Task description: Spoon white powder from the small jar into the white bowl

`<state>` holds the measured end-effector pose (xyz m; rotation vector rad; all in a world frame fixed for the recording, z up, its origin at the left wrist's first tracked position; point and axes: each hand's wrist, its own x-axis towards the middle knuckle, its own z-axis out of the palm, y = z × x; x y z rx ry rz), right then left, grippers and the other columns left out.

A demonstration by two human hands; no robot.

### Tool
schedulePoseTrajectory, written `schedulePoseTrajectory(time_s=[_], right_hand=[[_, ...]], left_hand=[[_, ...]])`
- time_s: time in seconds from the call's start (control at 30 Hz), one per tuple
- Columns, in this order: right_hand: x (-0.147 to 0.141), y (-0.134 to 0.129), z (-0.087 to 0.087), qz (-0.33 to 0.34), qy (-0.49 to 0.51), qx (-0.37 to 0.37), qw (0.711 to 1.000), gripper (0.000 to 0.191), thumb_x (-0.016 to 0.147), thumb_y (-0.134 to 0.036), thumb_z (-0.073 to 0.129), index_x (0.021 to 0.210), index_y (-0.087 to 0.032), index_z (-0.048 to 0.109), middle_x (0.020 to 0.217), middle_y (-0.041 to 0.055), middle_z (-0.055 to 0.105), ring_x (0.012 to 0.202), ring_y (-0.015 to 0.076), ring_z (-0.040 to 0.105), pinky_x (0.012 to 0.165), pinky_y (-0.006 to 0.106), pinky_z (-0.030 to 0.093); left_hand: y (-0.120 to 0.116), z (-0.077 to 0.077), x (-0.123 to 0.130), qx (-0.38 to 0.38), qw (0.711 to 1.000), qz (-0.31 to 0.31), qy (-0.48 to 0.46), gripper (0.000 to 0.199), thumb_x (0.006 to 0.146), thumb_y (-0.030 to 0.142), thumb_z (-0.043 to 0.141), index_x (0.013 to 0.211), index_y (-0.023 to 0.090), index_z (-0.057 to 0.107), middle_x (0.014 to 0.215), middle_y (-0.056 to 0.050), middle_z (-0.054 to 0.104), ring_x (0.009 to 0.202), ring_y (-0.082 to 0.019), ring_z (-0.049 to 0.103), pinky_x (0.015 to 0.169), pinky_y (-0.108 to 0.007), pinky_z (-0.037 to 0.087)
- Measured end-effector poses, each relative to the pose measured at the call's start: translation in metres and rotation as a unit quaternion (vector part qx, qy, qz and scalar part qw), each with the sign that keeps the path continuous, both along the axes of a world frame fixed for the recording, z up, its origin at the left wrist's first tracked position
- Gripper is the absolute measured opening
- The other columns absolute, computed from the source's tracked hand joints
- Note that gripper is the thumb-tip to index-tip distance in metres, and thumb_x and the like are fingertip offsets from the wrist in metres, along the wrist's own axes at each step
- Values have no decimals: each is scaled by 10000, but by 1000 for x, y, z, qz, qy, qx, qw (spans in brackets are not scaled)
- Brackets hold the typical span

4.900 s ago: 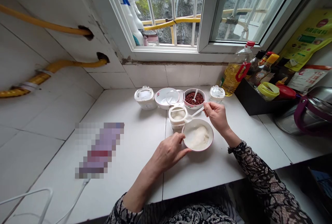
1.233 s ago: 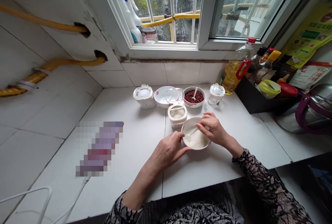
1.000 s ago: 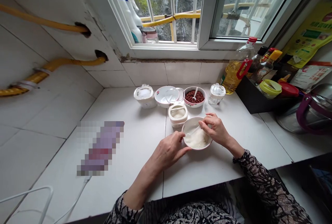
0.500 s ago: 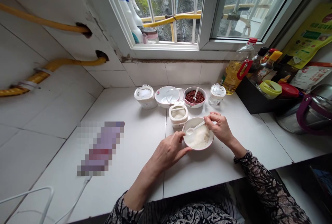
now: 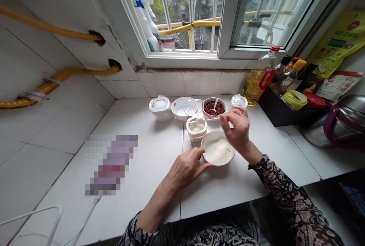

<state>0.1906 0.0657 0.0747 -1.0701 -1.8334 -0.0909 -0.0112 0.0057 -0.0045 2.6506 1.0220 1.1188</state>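
Tiled white counter (image 5: 142,208) below a barred window (image 5: 194,14), with a black tray (image 5: 279,113) of bottles at far right, a clear plastic oil bottle (image 5: 255,86) among them. Along the back edge stands a row of rounded white containers: a lidded pot (image 5: 159,108), a shallow dish (image 5: 182,111), a bowl of dark red beans (image 5: 212,103) with a spoon in it, and a glass jar (image 5: 238,101). A smooth white ceramic bowl (image 5: 212,135) of fine white powder sits on the counter between the hands, just in front of a small lidded tub (image 5: 196,128). Left hand (image 5: 186,170): fingers loosely curved, tips touching the bowl's rim, not closed around it. Right hand (image 5: 238,130): raised above the rim, fingers curled — a slim white spoon handle (image 5: 225,123) lies under them, the grip on it impossible to tell.
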Motion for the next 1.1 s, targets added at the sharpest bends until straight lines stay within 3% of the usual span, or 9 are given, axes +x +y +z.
schedulePoseTrajectory(time_s=[0.1,0.17,0.33,0.43,0.63,0.83,1.1], right_hand=[[-11,4,-2,54,-112,-5,992,321,978,-295,513,661,-246,537,599,-10,624,688,186,596,1045,449,375],[-13,5,-3,65,-123,-18,990,310,971,-285,522,664,-249,534,595,-13,612,698,191,594,1061,464,358],[5,-5,-1,6,-21,14,1000,361,948,-241,517,589,-239,477,516,-37,511,569,158,523,987,448,411],[18,-20,-4,-8,8,-9,1000,357,922,-214,535,573,-231,461,497,-53,494,497,129,462,936,423,447],[14,-45,-22,-43,-16,-22,999,359,922,-189,556,573,-209,480,496,-76,516,460,93,458,917,368,463],[-3,-48,-40,-54,-62,-49,995,383,928,-181,524,548,-208,494,469,-61,533,473,108,479,897,355,445],[-6,-43,-41,-93,-58,-51,993,385,946,-200,510,562,-209,527,495,-40,582,485,122,483,910,347,426]], left_hand=[[0,0,1,-1,1000,2,1,255,1039,440,458,1067,187,479,767,-6,619,605,-161,642,527,-257,517],[0,1,1,2,1000,4,3,268,1045,452,439,1071,188,475,767,-6,618,602,-162,644,526,-257,519],[-1,2,1,7,1000,7,0,329,1052,491,390,1092,173,463,768,-22,632,607,-173,660,519,-270,540],[-1,0,0,-9,1000,8,-16,359,1044,502,408,1135,158,454,771,-30,645,608,-171,668,537,-278,566],[0,-6,-1,-21,999,6,-34,391,1016,490,499,1227,165,440,793,-30,664,632,-165,685,576,-280,592],[0,-7,-2,-15,999,5,-42,411,1016,515,483,1243,176,430,796,-31,670,641,-173,698,585,-284,596],[0,-4,-2,-13,999,-1,-38,393,1026,510,464,1219,169,440,786,-31,667,632,-170,686,577,-277,577]])
